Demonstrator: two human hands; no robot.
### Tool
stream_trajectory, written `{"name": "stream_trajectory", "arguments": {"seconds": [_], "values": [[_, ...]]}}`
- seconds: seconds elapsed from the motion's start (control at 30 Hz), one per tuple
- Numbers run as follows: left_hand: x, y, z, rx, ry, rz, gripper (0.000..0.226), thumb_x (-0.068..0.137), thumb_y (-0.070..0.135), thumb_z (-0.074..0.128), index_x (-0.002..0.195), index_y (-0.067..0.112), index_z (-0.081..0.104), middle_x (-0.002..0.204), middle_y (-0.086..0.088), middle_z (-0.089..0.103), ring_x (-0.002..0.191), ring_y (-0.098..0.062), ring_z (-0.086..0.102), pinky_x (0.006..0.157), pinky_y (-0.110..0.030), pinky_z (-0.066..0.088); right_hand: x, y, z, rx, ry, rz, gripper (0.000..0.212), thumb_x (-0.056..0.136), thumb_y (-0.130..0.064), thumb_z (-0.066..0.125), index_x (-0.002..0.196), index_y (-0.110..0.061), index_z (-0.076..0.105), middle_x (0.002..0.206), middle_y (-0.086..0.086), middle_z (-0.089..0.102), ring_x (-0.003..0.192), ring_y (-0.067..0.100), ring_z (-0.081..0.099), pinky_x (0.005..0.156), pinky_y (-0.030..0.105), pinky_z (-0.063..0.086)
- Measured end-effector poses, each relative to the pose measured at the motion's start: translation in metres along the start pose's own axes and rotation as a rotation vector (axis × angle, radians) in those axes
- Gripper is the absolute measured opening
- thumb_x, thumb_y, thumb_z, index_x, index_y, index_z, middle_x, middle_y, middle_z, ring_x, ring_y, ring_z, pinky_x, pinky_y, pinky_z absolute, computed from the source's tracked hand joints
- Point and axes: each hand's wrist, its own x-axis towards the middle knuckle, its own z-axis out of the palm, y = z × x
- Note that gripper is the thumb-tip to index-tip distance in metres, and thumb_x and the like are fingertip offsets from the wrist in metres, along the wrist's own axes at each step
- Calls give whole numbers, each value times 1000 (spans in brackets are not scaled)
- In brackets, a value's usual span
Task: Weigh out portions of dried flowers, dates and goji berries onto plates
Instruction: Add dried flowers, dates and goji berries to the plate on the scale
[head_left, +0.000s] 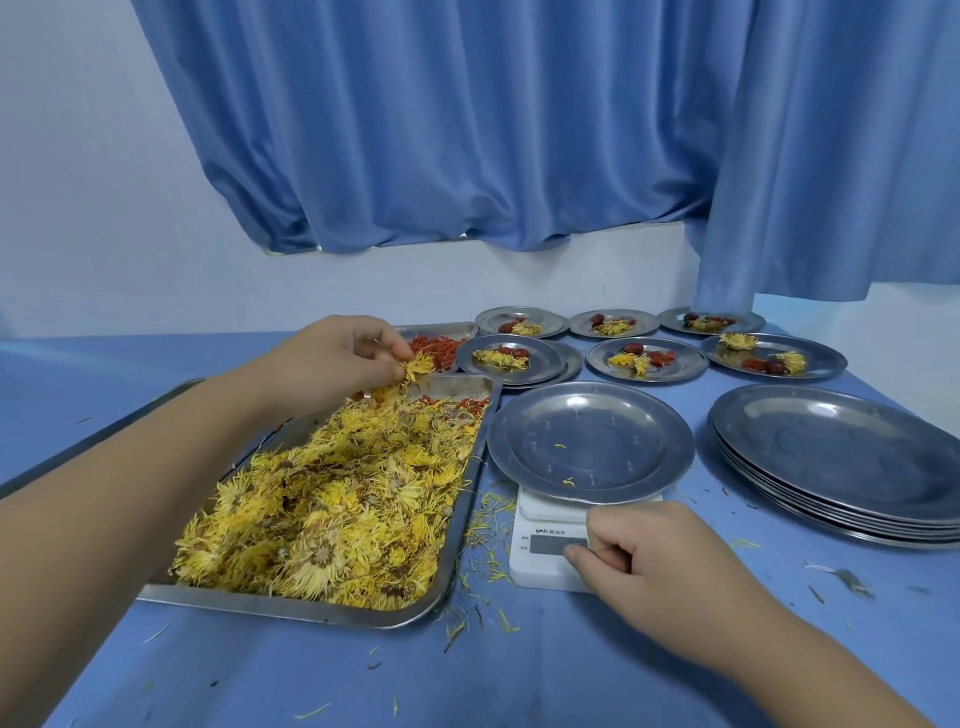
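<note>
— Right hand (660, 566), closest in: what are its fingers doing?
— Curled into a loose fist, knuckles resting on the scale (540, 569) front, just below the bare plate (589, 441).
— And the left hand (332, 358)?
— Fingertips pinch one dried flower (418, 366), held just above the tray (291, 605) heap; goji berries (436, 345) lie just beyond them.

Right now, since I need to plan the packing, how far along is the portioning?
Done: six plates at the back each carry flowers and red fruit. In hand: the left hand pinches a dried flower over the tray, while the right hand rests on the scale, whose plate holds only stray petals. Left: that plate and the stack of bare plates on the right.
</note>
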Motion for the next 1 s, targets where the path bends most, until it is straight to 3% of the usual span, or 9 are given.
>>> {"name": "stream_trajectory", "arguments": {"seconds": [0.27,0.43,0.6,0.7,0.83,1.0], "values": [[8,-1,22,-125,-42,-11,9,88,28,69,94,34,69,78,15,69,65,3,63,60,-16,47,0,1,-3,-7,8,-10,46,84,-35,59,57,-18,26,59,-8,44,56,16,34,49,24,22],[20,17,39,-205,-42,20,11,90,18,67,97,27,68,69,18,67,60,4,62,56,-10,47,2,4,-5,-7,30,1,45,85,-34,58,57,-19,26,59,-9,44,56,16,34,49,25,23],[40,39,74,-304,-54,40,15,89,13,66,101,23,67,65,14,65,54,-2,56,56,-15,49,3,9,-9,10,50,37,44,84,-36,58,57,-18,28,56,-2,41,57,17,36,51,29,27],[51,51,101,-304,-88,59,15,89,12,64,102,21,67,73,8,67,57,-1,60,58,-15,49,4,13,-9,12,59,49,43,84,-36,58,57,-20,28,54,-1,39,58,18,37,52,31,30],[61,62,127,-216,-237,65,16,93,18,61,107,23,66,94,4,74,81,-6,71,74,-25,58,5,16,-8,-15,52,25,40,84,-39,54,59,-22,29,54,-1,39,61,20,39,52,32,32],[67,65,130,-83,-257,105,15,93,25,61,105,30,68,94,12,73,84,6,67,68,-12,46,5,17,-6,-28,63,-5,38,83,-42,51,60,-21,30,52,0,37,59,20,38,50,31,29]]}}
